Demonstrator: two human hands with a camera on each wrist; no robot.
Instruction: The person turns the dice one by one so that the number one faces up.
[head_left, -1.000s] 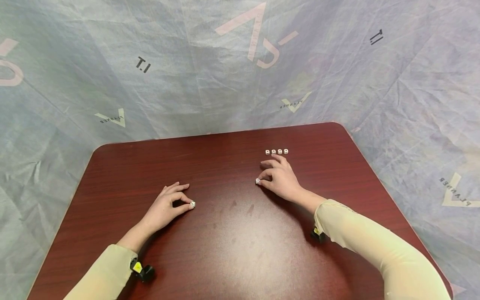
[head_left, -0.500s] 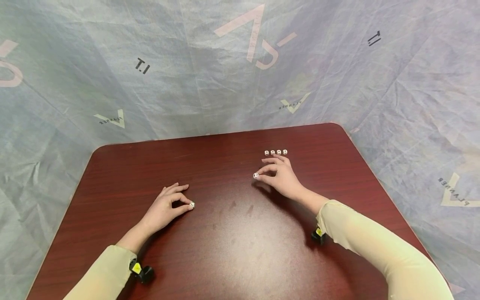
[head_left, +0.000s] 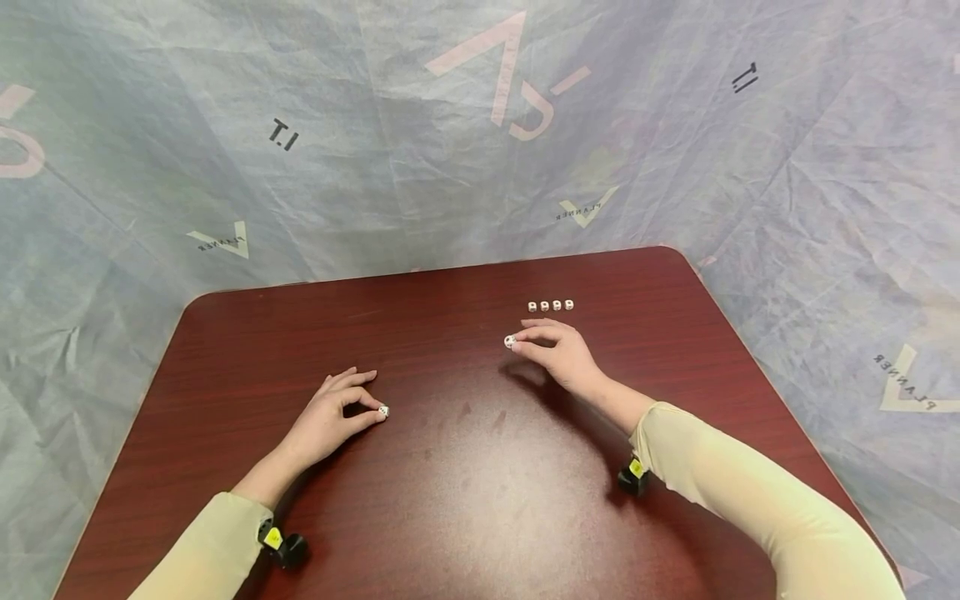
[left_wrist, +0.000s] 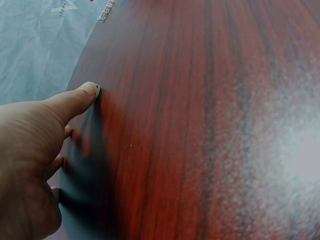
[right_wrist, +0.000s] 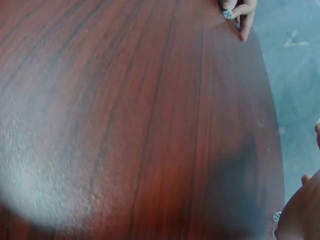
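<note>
My left hand [head_left: 324,419] rests low on the left side of the table, pinching a white die [head_left: 383,412] between thumb and forefinger. In the left wrist view its thumb [left_wrist: 75,102] hides nearly all of that die. On the right, my right hand [head_left: 561,354] pinches another white die [head_left: 510,342] at its fingertips, raised over the table with a shadow beneath. Just beyond that hand, several white dice [head_left: 557,306] stand in a short spaced row, each with a single large dot on top. The right wrist view shows only part of the right hand [right_wrist: 302,212] at its edge.
The dark red wood-grain table [head_left: 442,333] has rounded far corners and a bright glare patch near its front. A grey printed cloth [head_left: 420,150] hangs behind and around it. Each wrist carries a black camera mount [head_left: 285,546] with a yellow label.
My right hand has lifted its die from near the tabletop and moved it slightly away and left; the die has turned in the fingers. The left hand stays almost still.
</note>
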